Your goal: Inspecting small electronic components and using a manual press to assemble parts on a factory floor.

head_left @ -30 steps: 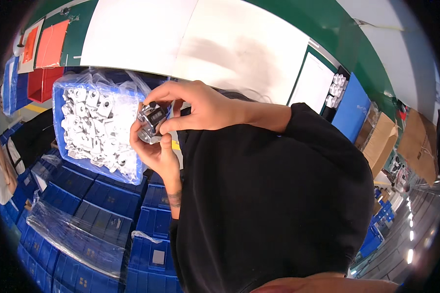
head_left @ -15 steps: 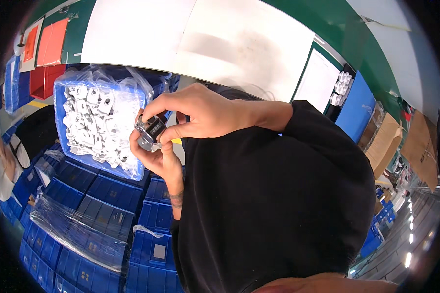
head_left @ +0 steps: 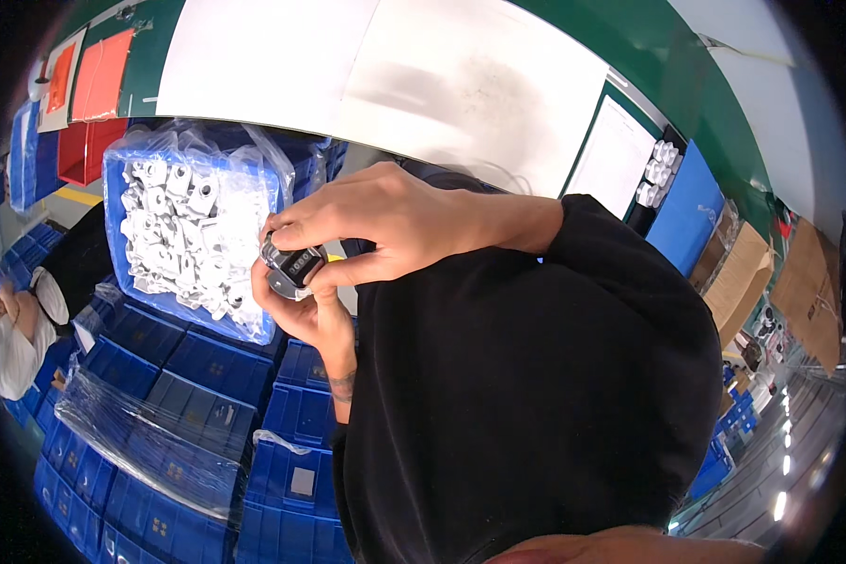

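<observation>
Saw shiny, smooth metal on the tally counter (head_left: 299, 267), with some glossy black. Found a pale, matt finish on the heaped parts (head_left: 171, 233); could not tell metal from plastic there. Noted thin, crinkled, glossy plastic in the clear liner (head_left: 265, 155) and smooth, hard-looking plastic in the blue bin (head_left: 115, 202). Made out shiny stretch film (head_left: 141, 449) over the moulded plastic crates (head_left: 218, 368). Saw soft, matt black cloth in the garment (head_left: 526, 376), a smooth, low-sheen surface on the white sheet (head_left: 442, 94), and dull brown cardboard in the box (head_left: 738, 282).
</observation>
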The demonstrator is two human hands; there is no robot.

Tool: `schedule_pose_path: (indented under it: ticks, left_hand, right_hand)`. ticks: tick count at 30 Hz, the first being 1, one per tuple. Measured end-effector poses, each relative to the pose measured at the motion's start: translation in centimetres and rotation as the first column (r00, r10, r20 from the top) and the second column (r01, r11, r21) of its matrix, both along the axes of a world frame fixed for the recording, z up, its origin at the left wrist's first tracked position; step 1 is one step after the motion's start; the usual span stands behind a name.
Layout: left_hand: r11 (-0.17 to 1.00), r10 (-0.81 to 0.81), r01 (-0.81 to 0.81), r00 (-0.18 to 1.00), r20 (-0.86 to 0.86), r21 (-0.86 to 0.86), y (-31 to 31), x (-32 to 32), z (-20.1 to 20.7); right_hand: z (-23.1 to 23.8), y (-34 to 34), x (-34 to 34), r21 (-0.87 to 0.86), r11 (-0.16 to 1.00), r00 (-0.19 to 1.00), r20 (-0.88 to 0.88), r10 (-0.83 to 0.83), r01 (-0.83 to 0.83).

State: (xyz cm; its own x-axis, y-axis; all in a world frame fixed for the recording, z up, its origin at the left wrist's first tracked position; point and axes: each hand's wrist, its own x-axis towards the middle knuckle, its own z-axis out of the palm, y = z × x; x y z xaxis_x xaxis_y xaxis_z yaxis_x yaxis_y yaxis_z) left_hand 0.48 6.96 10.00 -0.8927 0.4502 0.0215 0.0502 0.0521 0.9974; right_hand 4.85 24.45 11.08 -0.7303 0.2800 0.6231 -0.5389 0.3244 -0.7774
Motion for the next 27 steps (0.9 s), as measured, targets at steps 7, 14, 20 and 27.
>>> schedule_pose_path:
  ticks: [7, 14, 20, 27]
  left_hand:
    - [0.998, -0.018, 0.023, 0.996, -0.087, 0.051, -0.4, -0.1, 0.6]
    - [0.999, -0.029, 0.033, 0.993, -0.115, 0.031, -0.1, 0.1, 1.3]
    - [0.999, -0.014, 0.018, 0.995, -0.096, 0.039, -0.1, 0.4, 1.0]
    - [0.998, -0.005, 0.009, 0.998, -0.065, 0.062, 0.0, 0.8, 0.7]
  right_hand:
    - [-0.2, 0.4, -0.2, -0.012, 0.999, 0.996, -0.083, 0.043, -0.044]
    - [-0.3, 0.4, -0.1, 0.029, 0.999, 0.992, -0.123, -0.027, 0.031]
    - [-0.4, 0.2, 0.0, 0.026, 0.999, 0.989, -0.146, -0.027, 0.031]
    - [-0.2, 0.3, 0.4, 0.04, 0.998, 0.988, -0.147, -0.047, 0.053]
